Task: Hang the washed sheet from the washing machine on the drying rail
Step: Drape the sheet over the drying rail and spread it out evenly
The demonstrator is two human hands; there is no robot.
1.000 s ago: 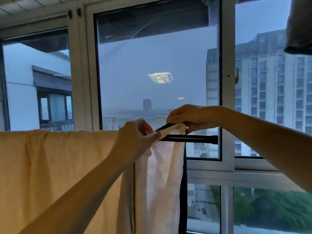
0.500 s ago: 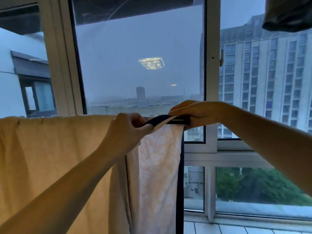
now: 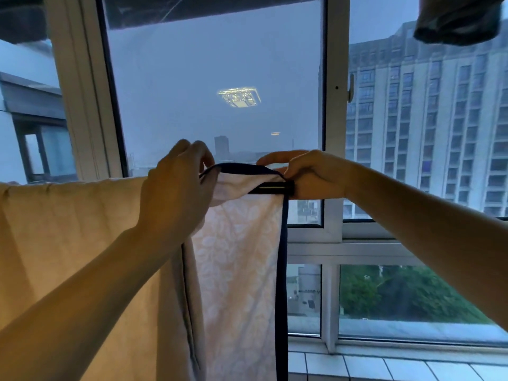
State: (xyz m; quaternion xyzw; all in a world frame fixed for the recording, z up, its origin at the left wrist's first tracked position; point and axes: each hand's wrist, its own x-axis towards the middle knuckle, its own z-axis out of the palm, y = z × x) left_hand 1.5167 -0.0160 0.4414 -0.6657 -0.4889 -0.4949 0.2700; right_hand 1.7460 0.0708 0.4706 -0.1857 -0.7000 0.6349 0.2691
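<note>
The washed sheet [image 3: 68,243], pale cream with a faint flower pattern and a dark blue border, hangs over the black drying rail [image 3: 270,187] across the left and middle of the view. My left hand [image 3: 176,193] pinches the sheet's top edge at the rail. My right hand [image 3: 308,174] holds the dark-bordered corner at the rail's right end, its fingers over the rail tip. Only a short piece of the rail shows; the sheet covers the rest.
A white-framed window [image 3: 332,105] stands close behind the rail, with its sill and tiles [image 3: 384,367] below right. A dark piece of cloth [image 3: 456,20] hangs at the top right corner. Buildings show outside.
The sheet's right edge has been pulled further right along the rail, so less bare rail shows. Both hands lifted the bordered edge a little. The view has dropped lower.
</note>
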